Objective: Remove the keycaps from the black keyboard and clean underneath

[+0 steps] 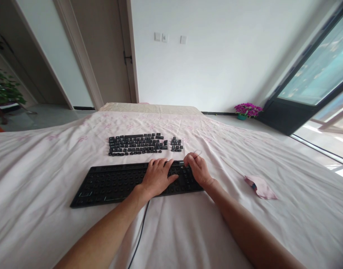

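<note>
A black keyboard point(118, 183) lies on the pink-white cloth, most of its left part stripped of keycaps. My left hand point(158, 175) rests on its right half with the fingers spread. At the keyboard's upper right corner, above the number pad point(188, 179), my right hand point(197, 168) is closed around a thin wire loop point(198, 152). The loop's upper end sticks out past the fingers; its lower end is hidden. Beyond the keyboard, loose black keycaps point(137, 144) lie in rows, with a smaller group of keycaps point(176, 144) to their right.
A crumpled pink cloth piece point(261, 186) lies to the right. The keyboard's cable point(140, 231) runs toward me. The cloth-covered surface point(48, 168) is wrinkled. Potted purple flowers point(247, 110) stand on the floor by the wall, and a green plant point(6, 89) at left.
</note>
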### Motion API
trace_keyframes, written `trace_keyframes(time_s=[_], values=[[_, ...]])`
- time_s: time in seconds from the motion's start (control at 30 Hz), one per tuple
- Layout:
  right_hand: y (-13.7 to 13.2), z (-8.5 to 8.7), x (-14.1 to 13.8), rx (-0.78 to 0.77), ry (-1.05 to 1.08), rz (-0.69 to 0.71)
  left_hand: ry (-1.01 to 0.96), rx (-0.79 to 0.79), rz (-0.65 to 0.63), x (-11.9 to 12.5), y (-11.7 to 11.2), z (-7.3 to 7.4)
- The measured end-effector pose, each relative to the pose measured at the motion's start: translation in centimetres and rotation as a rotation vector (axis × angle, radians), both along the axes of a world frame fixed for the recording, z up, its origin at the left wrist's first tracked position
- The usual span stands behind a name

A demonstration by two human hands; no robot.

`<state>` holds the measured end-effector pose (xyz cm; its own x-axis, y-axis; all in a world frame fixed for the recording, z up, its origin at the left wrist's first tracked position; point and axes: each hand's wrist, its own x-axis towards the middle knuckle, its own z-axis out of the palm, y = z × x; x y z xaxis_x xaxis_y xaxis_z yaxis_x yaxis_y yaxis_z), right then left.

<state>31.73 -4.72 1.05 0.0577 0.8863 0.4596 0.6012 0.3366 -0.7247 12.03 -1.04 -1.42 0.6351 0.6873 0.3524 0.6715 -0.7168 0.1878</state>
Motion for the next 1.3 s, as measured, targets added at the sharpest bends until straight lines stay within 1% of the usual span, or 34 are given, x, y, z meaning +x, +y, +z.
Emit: trace_keyframes(time_s=[0.07, 0.1, 0.27, 0.33, 0.5, 0.57, 0.63, 0.7, 0.83, 0.93, 1.03, 1.13, 1.2, 1.3], values=[[0.1, 0.0, 0.1, 0.010, 0.078, -0.033, -0.006, -0.005, -0.002, 0.0, 0.0, 0.0], [0.0, 0.1, 0.0, 0.008, 0.073, -0.019, -0.011, -0.009, -0.003, 0.0, 0.0, 0.0], [-0.5, 0.7, -0.8, -0.083, -0.184, 0.166, -0.024, -0.026, -0.010, 0.0, 0.0, 0.0], [-0.5, 0.7, -0.9, -0.111, -0.214, 0.201, -0.025, -0.035, -0.014, -0.1, 0.0, 0.1], [0.0, 0.1, -0.1, -0.045, 0.070, 0.070, -0.020, -0.096, -0.001, 0.2, 0.2, 0.8], [0.0, -0.1, 0.0, -0.031, 0.080, 0.071, -0.029, -0.124, -0.007, 1.0, 0.5, 1.1], [-0.1, -0.2, 0.0, -0.026, 0.063, 0.081, -0.070, -0.161, -0.068, 2.1, 1.0, 1.2], [-0.2, -0.2, -0.1, -0.015, 0.064, 0.077, -0.145, -0.212, -0.149, 3.3, 1.4, 1.2], [-0.5, -0.4, -0.2, -0.007, 0.047, 0.068, -0.316, -0.272, -0.191, 4.9, 1.6, 1.1], [-0.9, -0.6, -0.1, 0.027, 0.063, 0.071, -0.331, -0.234, -0.196, 5.4, 1.3, 1.2], [-1.3, -0.7, 0.0, 0.082, 0.088, 0.044, -0.245, -0.162, -0.155, 5.6, 0.9, 1.2], [-1.5, -0.6, -0.1, 0.099, 0.088, 0.013, -0.199, -0.139, -0.122, 5.6, 0.8, 1.0], [-1.5, -0.6, -0.2, 0.093, 0.067, 0.008, -0.211, -0.138, -0.135, 5.6, 0.8, 0.9], [-1.5, -0.6, -0.3, 0.108, 0.039, -0.003, -0.261, -0.128, -0.187, 5.3, 1.1, 0.7]])
